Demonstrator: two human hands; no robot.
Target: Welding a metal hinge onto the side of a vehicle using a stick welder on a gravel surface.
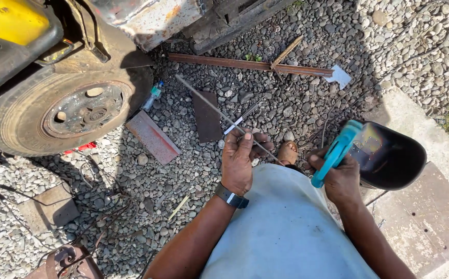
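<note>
My left hand (pixel 239 161) is closed on a thin grey welding rod (pixel 219 112) that slants up and to the left over the gravel. A dark watch (pixel 231 197) sits on that wrist. My right hand (pixel 341 180) grips the turquoise handle (pixel 335 151) of a black hand-held welding shield (pixel 389 156), held out to the right. The two hands are close together in front of my light blue shirt.
A vehicle wheel (pixel 64 111) stands at upper left under a rusty body. On the gravel lie a rusty angle bar (pixel 250 64), a dark flat plate (pixel 207 118), a reddish plate (pixel 153 136), a plastic bottle (pixel 153 95) and cables (pixel 100 206). A concrete slab (pixel 426 217) is at right.
</note>
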